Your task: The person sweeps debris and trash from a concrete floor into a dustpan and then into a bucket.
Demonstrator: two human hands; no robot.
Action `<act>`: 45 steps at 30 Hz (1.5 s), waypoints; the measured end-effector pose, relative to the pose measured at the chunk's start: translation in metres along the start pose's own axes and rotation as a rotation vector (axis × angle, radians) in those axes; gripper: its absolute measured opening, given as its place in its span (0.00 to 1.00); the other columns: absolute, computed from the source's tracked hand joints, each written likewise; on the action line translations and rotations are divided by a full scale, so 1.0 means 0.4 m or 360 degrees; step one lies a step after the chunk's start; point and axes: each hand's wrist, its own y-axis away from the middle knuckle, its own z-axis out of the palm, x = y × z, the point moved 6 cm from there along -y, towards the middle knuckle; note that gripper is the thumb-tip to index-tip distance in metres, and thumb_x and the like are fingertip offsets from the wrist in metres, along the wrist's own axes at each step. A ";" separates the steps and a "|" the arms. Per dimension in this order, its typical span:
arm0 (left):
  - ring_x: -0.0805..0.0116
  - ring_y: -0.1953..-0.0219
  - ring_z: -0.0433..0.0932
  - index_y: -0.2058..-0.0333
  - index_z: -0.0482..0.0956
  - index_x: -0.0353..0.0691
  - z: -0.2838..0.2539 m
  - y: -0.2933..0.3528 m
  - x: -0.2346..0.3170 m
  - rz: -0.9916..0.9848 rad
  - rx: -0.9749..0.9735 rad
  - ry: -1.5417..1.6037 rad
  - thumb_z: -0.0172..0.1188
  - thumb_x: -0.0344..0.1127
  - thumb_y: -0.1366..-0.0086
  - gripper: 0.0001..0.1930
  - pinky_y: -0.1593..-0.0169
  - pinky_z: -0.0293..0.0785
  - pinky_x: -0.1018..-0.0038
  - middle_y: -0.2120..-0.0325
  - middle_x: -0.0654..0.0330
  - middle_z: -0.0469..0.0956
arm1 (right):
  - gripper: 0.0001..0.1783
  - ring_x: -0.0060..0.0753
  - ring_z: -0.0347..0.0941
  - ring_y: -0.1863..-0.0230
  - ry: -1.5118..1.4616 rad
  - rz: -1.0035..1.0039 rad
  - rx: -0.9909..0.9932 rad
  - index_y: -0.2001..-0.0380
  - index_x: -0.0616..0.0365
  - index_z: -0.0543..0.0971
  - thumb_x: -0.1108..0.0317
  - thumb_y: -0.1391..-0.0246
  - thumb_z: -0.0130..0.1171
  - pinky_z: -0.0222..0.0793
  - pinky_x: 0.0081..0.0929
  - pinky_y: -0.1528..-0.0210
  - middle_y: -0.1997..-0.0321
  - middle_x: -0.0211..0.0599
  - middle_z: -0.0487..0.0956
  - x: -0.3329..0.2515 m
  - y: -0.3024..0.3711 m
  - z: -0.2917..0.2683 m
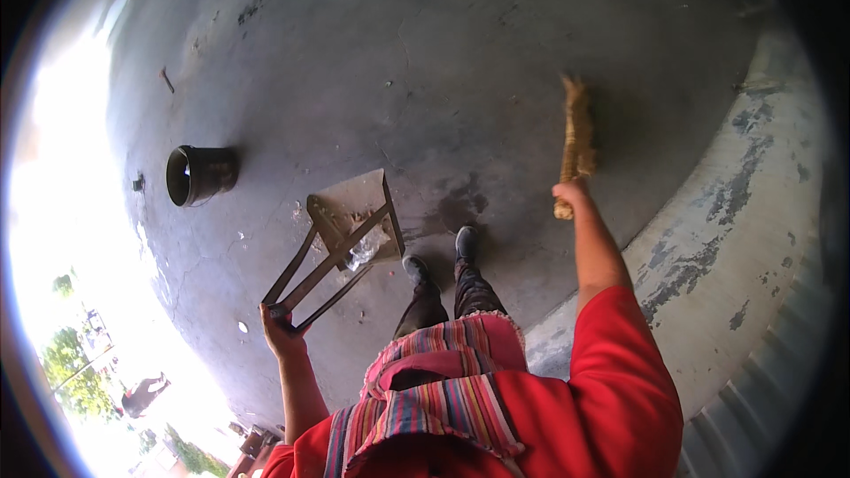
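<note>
My left hand [282, 334] is closed around the top of the long frame handle of a metal dustpan [365, 189]. Its pan is close to the floor, ahead and to the left of my boots [467, 244]. Crumpled clear plastic [370, 243] and bits of litter lie in the pan, partly behind the handle bars. Out to the right, my right hand [572, 191] grips a short straw broom [577, 128] by its bound end. The bristles point away from me over the grey floor, slightly blurred.
A dark bucket [212, 170] lies on its side at the left. Farther off is a small brown stick [166, 80]. A pale, worn ledge [699, 257] curves along the right, with corrugated sheeting [753, 416] beyond it. A dark stain [460, 202] marks the concrete before my boots.
</note>
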 end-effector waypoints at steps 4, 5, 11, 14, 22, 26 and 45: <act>0.74 0.57 0.65 0.61 0.72 0.54 0.045 0.035 0.034 -0.0019 0.0001 0.0079 0.52 0.62 0.43 0.21 0.66 0.66 0.56 0.63 0.72 0.71 | 0.41 0.48 0.72 0.52 0.0496 -0.0196 -0.0124 0.46 0.65 0.62 0.68 0.70 0.62 0.70 0.34 0.51 0.55 0.57 0.74 -0.011 0.280 0.385; 0.74 0.57 0.65 0.61 0.72 0.54 0.055 0.021 0.062 -0.0059 0.0064 0.0100 0.52 0.62 0.44 0.21 0.67 0.66 0.57 0.64 0.72 0.71 | 0.47 0.50 0.72 0.52 0.0652 -0.0375 -0.0019 0.41 0.64 0.56 0.68 0.69 0.61 0.69 0.35 0.50 0.56 0.57 0.74 -0.001 0.345 0.471; 0.75 0.62 0.69 0.64 0.75 0.52 0.048 -0.018 0.078 -0.0069 0.0139 0.0218 0.56 0.60 0.46 0.20 0.70 0.67 0.60 0.67 0.71 0.74 | 0.57 0.43 0.76 0.59 0.0886 -0.0731 -0.0693 0.40 0.68 0.54 0.61 0.77 0.67 0.72 0.30 0.57 0.62 0.55 0.77 -0.041 0.511 0.557; 0.76 0.65 0.71 0.64 0.76 0.51 0.025 -0.109 0.087 -0.0074 0.0216 0.0255 0.58 0.60 0.47 0.21 0.74 0.65 0.64 0.70 0.70 0.74 | 0.51 0.30 0.71 0.84 0.0075 -0.0265 -0.0915 0.38 0.61 0.54 0.76 0.70 0.64 0.69 0.28 0.83 0.71 0.45 0.76 -0.196 0.563 0.363; 0.77 0.68 0.69 0.64 0.76 0.51 0.000 -0.123 0.088 -0.0124 0.0479 0.0262 0.59 0.62 0.48 0.22 0.76 0.63 0.68 0.71 0.71 0.74 | 0.44 0.32 0.68 0.89 -0.0164 -0.0302 -0.0200 0.39 0.56 0.55 0.80 0.65 0.58 0.66 0.30 0.88 0.73 0.40 0.73 -0.401 0.255 -0.020; 0.78 0.68 0.69 0.63 0.76 0.52 0.000 -0.111 0.081 -0.0098 0.0598 0.0283 0.58 0.62 0.48 0.23 0.76 0.64 0.66 0.70 0.72 0.74 | 0.19 0.36 0.71 0.84 -0.0305 -0.0167 -0.0140 0.66 0.60 0.67 0.76 0.66 0.58 0.68 0.33 0.85 0.76 0.40 0.71 -0.583 -0.074 -0.011; 0.73 0.64 0.65 0.63 0.76 0.60 0.146 -0.075 0.155 -0.0230 0.1155 0.0885 0.62 0.64 0.55 0.23 0.64 0.63 0.48 0.69 0.74 0.69 | 0.47 0.31 0.72 0.85 0.0076 -0.0421 -0.1125 0.39 0.64 0.54 0.81 0.65 0.63 0.68 0.27 0.88 0.66 0.45 0.76 -1.020 0.237 0.136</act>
